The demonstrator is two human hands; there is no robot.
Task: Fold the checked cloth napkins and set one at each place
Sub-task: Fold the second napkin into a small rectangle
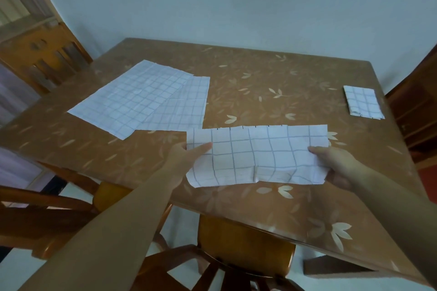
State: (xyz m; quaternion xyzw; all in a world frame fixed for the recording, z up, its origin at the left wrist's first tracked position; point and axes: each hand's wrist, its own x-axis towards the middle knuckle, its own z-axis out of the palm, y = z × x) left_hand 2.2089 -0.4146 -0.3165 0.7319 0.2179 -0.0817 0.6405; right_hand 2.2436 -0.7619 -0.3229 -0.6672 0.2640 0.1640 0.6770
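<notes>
- The left hand (186, 156) pinches the left end of a checked napkin (257, 156). Its thumb lies straight along the top of the cloth and the other fingers are tucked out of sight beneath.
- The right hand (335, 165) holds the right end in the same way, with the thumb on top pointing inward and the fingers curled under the edge.
- This napkin stretches between the two hands as a long strip over the near part of the table (260, 82). It looks folded once lengthwise, though the layers are hard to make out.
- Its far edge runs straight and shows short dark stitch marks, while the near edge sags and ripples. From this angle it is hard to tell whether the cloth rests on the table or hangs just above it.
- Two more checked napkins lie flat and unfolded on the left half of the table. The left flat napkin (132, 99) overlaps one side of the second flat napkin (184, 106), which is just behind the held strip's left end.
- A folded napkin (363, 103) sits by the right edge of the table, well apart from the others, as a small rectangle.
- The table wears a brown cover printed with pale leaves.
- A wooden chair (236, 243) is pushed in under the near edge, and another chair (45, 59) stands at the far left corner.
</notes>
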